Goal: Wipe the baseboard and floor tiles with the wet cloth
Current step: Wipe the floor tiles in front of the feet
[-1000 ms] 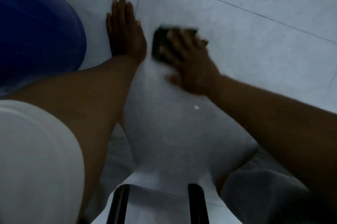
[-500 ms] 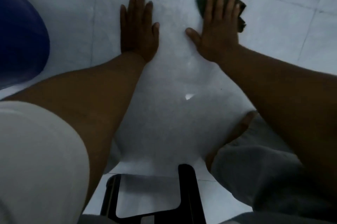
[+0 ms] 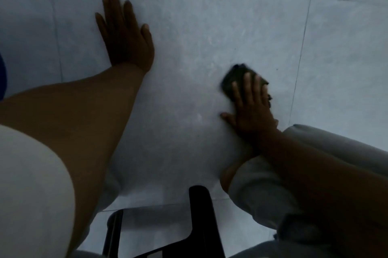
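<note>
A dark wet cloth (image 3: 233,78) lies flat on the pale grey floor tiles (image 3: 199,33), right of centre. My right hand (image 3: 252,108) presses down on it with fingers spread, covering its near half. My left hand (image 3: 126,35) rests palm-down on the tile at the upper left, fingers apart, holding nothing. No baseboard shows in this view.
A black metal frame (image 3: 199,215), like a stool's, stands at the bottom centre. My knees in grey trousers (image 3: 262,194) sit at the lower right, and a white sleeve (image 3: 31,194) fills the lower left. A sliver of a blue object (image 3: 2,75) shows at the left edge. Grout lines (image 3: 302,47) cross the tiles.
My right hand has dragged the cloth back toward me and to the right, from the far tile joint to near my knee. The left hand stays planted on the floor.
</note>
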{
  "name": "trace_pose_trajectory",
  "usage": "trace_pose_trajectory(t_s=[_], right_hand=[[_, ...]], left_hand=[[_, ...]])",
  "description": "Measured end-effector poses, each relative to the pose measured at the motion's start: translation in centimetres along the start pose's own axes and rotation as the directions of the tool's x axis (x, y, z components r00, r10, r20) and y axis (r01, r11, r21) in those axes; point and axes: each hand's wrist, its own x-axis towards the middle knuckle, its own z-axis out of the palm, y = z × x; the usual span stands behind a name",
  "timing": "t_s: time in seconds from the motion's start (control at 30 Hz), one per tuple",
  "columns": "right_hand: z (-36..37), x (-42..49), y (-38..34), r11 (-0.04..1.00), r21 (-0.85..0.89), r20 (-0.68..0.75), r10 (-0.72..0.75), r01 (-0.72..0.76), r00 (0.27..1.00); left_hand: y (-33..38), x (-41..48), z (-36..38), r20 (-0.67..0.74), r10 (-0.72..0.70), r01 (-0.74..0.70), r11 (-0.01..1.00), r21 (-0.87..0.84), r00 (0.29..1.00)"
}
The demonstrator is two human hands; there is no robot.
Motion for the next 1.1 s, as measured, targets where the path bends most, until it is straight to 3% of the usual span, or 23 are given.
trace_pose_trajectory(t_s=[0.07,0.17,0.27,0.37,0.47,0.57,0.7,0.87,0.93,1.0,1.1], right_hand=[[-1.2,2.6,2.7,0.978,0.038,0.0,0.208,-0.207,0.978],[-3.8,7.6,5.7,0.914,0.115,-0.014,0.392,-0.388,0.92],[-5.7,12.2,4.1,0.839,0.18,-0.058,0.531,-0.514,0.846],[-5.5,12.0,-3.1,0.938,0.184,-0.139,0.319,-0.292,0.937],[-2.9,5.1,-9.0,0.966,0.248,-0.099,0.094,-0.067,0.991],[0.0,-0.8,-6.9,0.948,0.272,0.002,0.17,-0.164,0.985],[-0.5,2.4,-0.4,0.795,0.277,0.009,0.559,-0.539,0.829],[-3.1,8.3,2.8,0.663,0.324,0.007,0.712,-0.675,0.702],[-3.3,8.1,-1.3,0.764,0.293,-0.043,0.611,-0.575,0.791],[-3.0,6.8,-6.6,0.89,0.275,-0.073,0.397,-0.364,0.915],[-1.8,4.2,-8.7,0.965,0.239,-0.077,0.131,-0.109,0.988]], left_hand=[[0.1,0.0,0.0,-0.01,-0.003,0.004,1.0,0.01,1.0],[-0.1,0.0,0.1,-0.027,0.002,-0.002,1.0,0.013,1.0],[0.1,-0.1,0.4,-0.044,0.017,-0.016,1.0,0.02,0.999],[0.2,0.2,0.5,-0.041,0.026,-0.025,1.0,0.012,0.999],[0.9,1.1,0.3,-0.038,0.163,-0.164,0.986,-0.02,0.986],[3.4,2.5,0.5,-0.043,0.338,-0.339,0.939,-0.053,0.94],[5.2,2.5,1.1,0.044,0.349,-0.349,0.937,-0.026,0.936],[5.3,2.2,1.2,0.051,0.352,-0.353,0.936,0.011,0.935],[5.4,2.2,1.2,0.051,0.35,-0.351,0.936,0.009,0.935],[5.3,2.2,1.0,0.053,0.352,-0.353,0.936,0.006,0.934],[5.3,2.2,0.8,0.052,0.351,-0.351,0.936,-0.004,0.935]])
